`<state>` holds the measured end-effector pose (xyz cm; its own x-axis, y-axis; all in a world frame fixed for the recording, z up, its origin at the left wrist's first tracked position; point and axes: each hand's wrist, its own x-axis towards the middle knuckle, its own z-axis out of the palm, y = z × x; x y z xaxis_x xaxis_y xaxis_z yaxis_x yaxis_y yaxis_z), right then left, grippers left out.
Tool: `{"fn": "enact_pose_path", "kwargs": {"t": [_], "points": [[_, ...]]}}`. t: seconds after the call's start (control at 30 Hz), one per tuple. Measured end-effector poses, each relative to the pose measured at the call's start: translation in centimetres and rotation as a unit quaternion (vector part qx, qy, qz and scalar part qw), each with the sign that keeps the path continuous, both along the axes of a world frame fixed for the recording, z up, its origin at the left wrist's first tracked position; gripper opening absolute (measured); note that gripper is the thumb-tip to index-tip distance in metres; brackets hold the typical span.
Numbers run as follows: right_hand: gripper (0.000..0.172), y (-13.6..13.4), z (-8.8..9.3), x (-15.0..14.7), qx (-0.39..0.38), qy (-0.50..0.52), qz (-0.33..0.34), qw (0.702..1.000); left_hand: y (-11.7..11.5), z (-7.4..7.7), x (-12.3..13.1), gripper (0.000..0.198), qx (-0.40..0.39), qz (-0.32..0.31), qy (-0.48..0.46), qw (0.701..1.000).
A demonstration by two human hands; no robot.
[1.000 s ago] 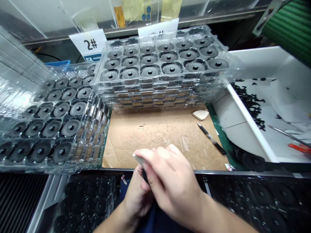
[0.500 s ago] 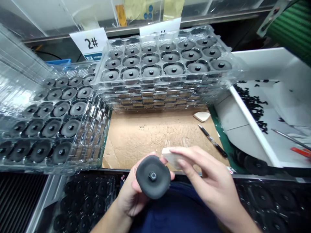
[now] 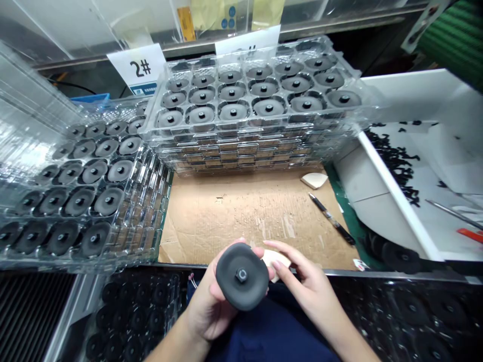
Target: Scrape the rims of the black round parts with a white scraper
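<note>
At bottom center of the head view, holding black disc (image 3: pixel 242 276) in left hand (image 3: pixel 206 307), gripping its edge with fingers curled round it, tilting its stubbed face up toward camera. Just right of that, pinching cream wedge (image 3: pixel 272 258) between thumb and fingers of right hand (image 3: pixel 311 286), close beside disc's right edge; cannot tell if touching. Mid-frame, seeing cardboard sheet (image 3: pixel 215 216), with second wedge (image 3: pixel 315 180) and black pen (image 3: pixel 332 219) along its right side. Upper center, seeing stacked clear trays (image 3: pixel 226 138) loaded with similar discs (image 3: pixel 234 112). Left of frame, seeing more loaded trays (image 3: pixel 138 206), plus sign (image 3: pixel 138 68) reading "2#" behind. Right of frame, seeing white bin (image 3: pixel 400 193) holding small black pieces (image 3: pixel 392 158) and orange-red handle (image 3: pixel 470 235).
</note>
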<state>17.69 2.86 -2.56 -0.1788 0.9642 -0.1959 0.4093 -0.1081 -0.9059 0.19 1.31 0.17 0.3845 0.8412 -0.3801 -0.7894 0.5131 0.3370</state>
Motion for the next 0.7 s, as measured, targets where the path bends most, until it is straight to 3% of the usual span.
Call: {"fn": "enact_pose_path", "kwargs": {"t": [0.23, 0.33, 0.4, 0.47, 0.53, 0.6, 0.7], "points": [[0.025, 0.6, 0.1, 0.1, 0.053, -0.007, 0.024, 0.998, -0.2, 0.8, 0.0, 0.060, -0.023, 0.003, 0.041, 0.999], [0.018, 0.8, 2.0, 0.8, 0.098, -0.040, -0.007, 0.994, -0.1, 1.0, 0.4, 0.055, -0.006, 0.005, 0.052, 0.999], [0.018, 0.8, 4.0, 0.9, 0.180, -0.047, -0.029, 0.982, -0.1, 0.9, 0.6, 0.055, 0.003, 0.007, 0.072, 0.997], [0.028, 0.9, 5.9, 0.5, 0.287, -0.033, 0.030, 0.957, -0.2, 0.4, 0.7, 0.058, 0.002, 0.022, 0.100, 0.995], [0.033, 1.2, 7.1, 0.0, 0.350, -0.013, 0.139, 0.926, -0.4, -0.3, 0.7, 0.063, 0.000, 0.041, 0.126, 0.991], [0.032, 1.6, 7.5, -0.4, 0.338, -0.042, 0.195, 0.920, -0.7, -0.7, 0.5, 0.068, -0.009, 0.059, 0.156, 0.986], [0.032, 1.8, 7.3, -0.8, 0.313, -0.081, 0.172, 0.931, -0.8, -0.6, 0.4, 0.069, -0.022, 0.072, 0.192, 0.978]]}}
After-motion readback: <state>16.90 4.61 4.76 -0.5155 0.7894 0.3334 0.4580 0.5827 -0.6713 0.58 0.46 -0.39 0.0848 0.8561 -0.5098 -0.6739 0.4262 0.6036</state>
